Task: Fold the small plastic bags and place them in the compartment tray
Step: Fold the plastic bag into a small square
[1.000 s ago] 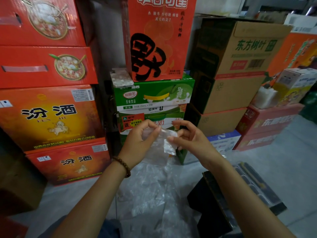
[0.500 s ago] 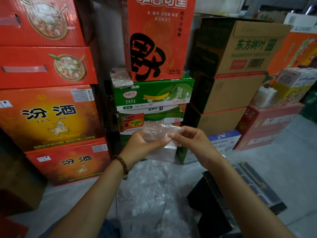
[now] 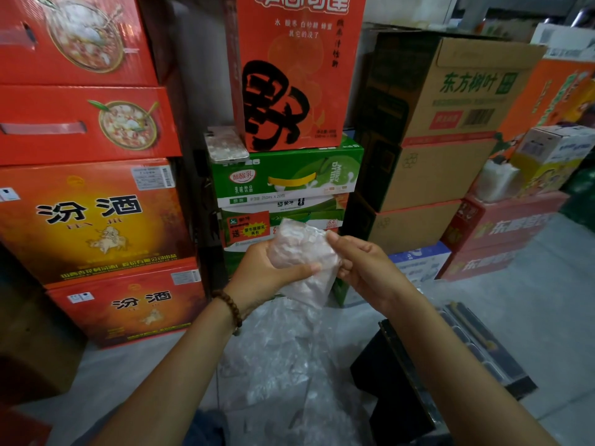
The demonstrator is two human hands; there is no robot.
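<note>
A small clear plastic bag (image 3: 302, 259) is held up in front of me between both hands, partly folded and crinkled. My left hand (image 3: 264, 272) grips its left side, thumb lying across the front. My right hand (image 3: 363, 268) pinches its upper right edge. Below them a heap of loose clear plastic bags (image 3: 283, 365) lies on the floor. The dark compartment tray (image 3: 483, 346) sits low on the right, behind my right forearm, which hides part of it.
Stacked cartons wall the space: red and orange boxes (image 3: 90, 214) left, green milk cartons (image 3: 289, 181) ahead, brown cardboard boxes (image 3: 444, 133) right. A phone (image 3: 225, 146) lies on the green carton. Grey floor (image 3: 531, 284) shows at the right.
The bag has been folded over into a smaller, thicker shape. Both hands have closed in on it and lifted it a little, the left thumb now across its front.
</note>
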